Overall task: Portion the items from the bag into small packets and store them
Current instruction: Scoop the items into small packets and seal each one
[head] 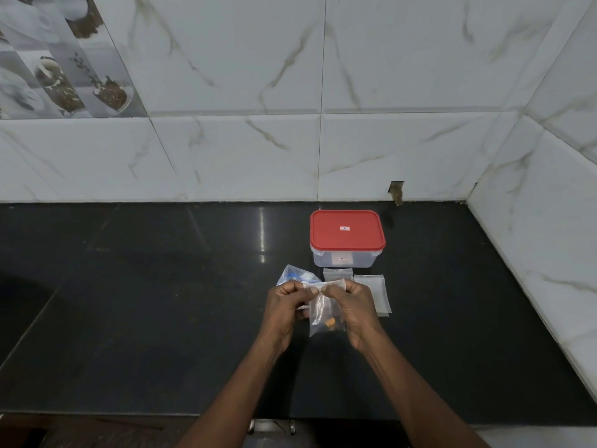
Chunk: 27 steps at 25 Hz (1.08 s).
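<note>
Left hand (286, 302) and right hand (352, 302) both pinched shut on top edge of clear zip packet (324, 318); 1 orange piece inside.

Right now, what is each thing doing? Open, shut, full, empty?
Box: shut, red lid on.
Held packet: pinched at its top by both hands, small orange pieces at the bottom.
Bag: on the counter behind the hands, something blue inside.
Spare packets: flat on the counter, look empty.
Left hand: gripping the packet.
Right hand: gripping the packet.
</note>
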Each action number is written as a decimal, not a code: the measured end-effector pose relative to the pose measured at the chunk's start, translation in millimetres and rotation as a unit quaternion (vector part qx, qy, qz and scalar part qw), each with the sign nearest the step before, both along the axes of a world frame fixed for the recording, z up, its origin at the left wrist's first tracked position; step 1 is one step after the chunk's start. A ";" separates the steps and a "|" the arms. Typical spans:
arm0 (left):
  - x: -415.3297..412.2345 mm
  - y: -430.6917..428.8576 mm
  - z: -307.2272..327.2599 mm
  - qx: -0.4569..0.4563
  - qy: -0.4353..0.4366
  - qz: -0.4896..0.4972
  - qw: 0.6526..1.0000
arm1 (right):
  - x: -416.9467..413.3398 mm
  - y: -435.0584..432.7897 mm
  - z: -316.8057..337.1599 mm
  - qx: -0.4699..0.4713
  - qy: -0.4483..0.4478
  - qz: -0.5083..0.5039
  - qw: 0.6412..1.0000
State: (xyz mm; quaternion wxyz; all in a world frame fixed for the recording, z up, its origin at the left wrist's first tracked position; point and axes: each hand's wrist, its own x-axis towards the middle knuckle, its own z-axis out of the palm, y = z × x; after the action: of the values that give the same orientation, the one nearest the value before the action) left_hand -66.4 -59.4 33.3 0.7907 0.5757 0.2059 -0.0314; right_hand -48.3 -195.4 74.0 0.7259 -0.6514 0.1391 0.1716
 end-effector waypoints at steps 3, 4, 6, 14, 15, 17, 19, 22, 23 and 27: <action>-0.6 2.9 2.5 -0.007 0.005 -0.012 1.000 | 0.7 -3.1 1.3 0.015 0.007 0.025 1.000; -0.5 3.0 3.5 -0.008 0.005 -0.021 1.000 | 0.5 -3.8 1.4 0.012 0.001 0.032 0.999; -0.9 4.3 3.1 0.003 0.008 -0.036 0.999 | -0.1 -5.5 0.7 0.008 -0.008 0.036 0.999; 0.2 -2.9 4.8 0.030 0.053 -0.004 0.998 | 1.3 -6.9 -11.3 -0.001 -0.018 0.007 1.000; 0.0 -4.0 4.8 0.012 0.053 -0.009 0.998 | 1.7 -5.5 -11.8 -0.008 -0.022 -0.002 1.000; -0.5 -2.7 3.8 -0.033 0.047 -0.019 0.998 | 1.6 -4.6 -10.8 -0.016 -0.032 -0.004 0.999; 0.3 -0.2 2.7 -0.037 0.050 -0.024 0.998 | -0.2 -6.3 -9.7 0.002 -0.036 0.008 0.999; -0.6 0.4 2.9 0.001 0.038 -0.019 0.999 | -2.3 -10.8 -8.9 0.039 -0.030 0.017 0.999; -0.6 0.3 3.2 0.015 0.039 -0.014 0.999 | -2.5 -11.0 -10.1 0.047 -0.024 0.015 0.999; -0.7 -1.3 0.3 0.001 0.058 0.009 0.998 | -1.1 -9.1 -13.0 0.036 -0.018 0.002 0.999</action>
State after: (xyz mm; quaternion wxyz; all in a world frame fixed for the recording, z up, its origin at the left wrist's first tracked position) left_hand -67.1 -60.7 33.6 0.7769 0.5719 0.2571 -0.0574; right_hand -49.4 -204.5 61.0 0.7509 -0.6280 0.1183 0.1663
